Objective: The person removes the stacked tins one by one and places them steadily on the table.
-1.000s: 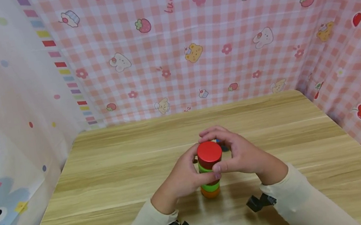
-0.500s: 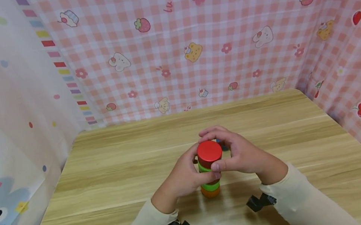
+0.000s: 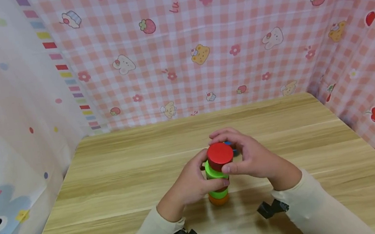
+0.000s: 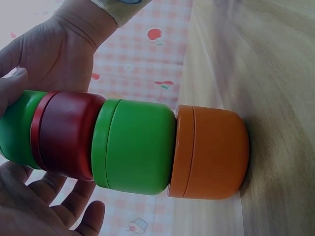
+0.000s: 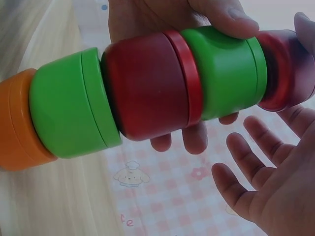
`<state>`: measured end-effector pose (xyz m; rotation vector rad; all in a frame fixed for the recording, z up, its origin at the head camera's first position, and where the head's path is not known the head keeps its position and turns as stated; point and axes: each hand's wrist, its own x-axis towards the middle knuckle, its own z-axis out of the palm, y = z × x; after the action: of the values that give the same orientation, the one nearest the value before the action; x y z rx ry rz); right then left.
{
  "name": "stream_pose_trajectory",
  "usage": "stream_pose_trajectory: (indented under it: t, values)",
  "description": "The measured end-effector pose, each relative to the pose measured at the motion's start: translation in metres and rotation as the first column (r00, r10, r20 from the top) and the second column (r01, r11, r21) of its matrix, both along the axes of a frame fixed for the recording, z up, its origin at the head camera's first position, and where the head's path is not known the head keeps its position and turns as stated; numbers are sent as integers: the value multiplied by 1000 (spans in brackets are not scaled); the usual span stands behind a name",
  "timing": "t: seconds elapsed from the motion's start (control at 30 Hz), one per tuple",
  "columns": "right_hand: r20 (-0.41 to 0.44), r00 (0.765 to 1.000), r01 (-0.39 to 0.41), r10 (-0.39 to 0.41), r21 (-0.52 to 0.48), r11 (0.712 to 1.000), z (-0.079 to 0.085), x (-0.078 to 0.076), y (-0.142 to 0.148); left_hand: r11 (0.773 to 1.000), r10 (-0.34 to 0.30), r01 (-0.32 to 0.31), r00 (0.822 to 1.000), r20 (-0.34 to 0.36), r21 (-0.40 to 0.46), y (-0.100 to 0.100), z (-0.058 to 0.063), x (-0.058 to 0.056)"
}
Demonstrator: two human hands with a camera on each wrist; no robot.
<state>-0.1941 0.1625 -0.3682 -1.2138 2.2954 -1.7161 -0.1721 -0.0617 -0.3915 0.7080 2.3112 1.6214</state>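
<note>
Small round lidded jars stand in a column: an orange jar (image 4: 211,152) at the bottom on the table, then a green jar (image 4: 138,147), a dark red jar (image 5: 147,86), an upper green jar (image 5: 224,73) and a top red jar (image 3: 220,155). My left hand (image 3: 190,183) grips the column around the upper green jar, its thumb across the front. My right hand (image 3: 253,155) holds the top red jar between thumb and fingers. That jar sits off-centre to the right, showing the upper green jar's lid. Whether they still touch, I cannot tell.
A blue object (image 3: 235,152) lies behind my right hand, mostly hidden. The wooden table (image 3: 125,156) reaches back to a pink checked cloth (image 3: 182,74). Black wrist-camera mounts (image 3: 272,208) stick out from both sleeves.
My right hand has moved slightly up and to the right with the top red jar, uncovering part of the green lid beneath. My left hand and the lower jars look unmoved.
</note>
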Motion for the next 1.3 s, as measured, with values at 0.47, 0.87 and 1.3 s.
stream_pose_trajectory:
  t: [0.47, 0.87, 1.3]
  values:
    - [1, 1000, 27, -27, -31, 999, 0, -5, 9, 1000, 1, -1, 1000, 29, 4, 0, 0, 0]
    - [7, 998, 69, -69, -22, 997, -3, -12, 14, 1000, -10, 9, 999, 32, 23, 0, 0, 0]
    - [8, 990, 137, -137, 0, 991, -7, -21, 20, 1000, -12, 12, 1000, 18, 23, 0, -1, -2]
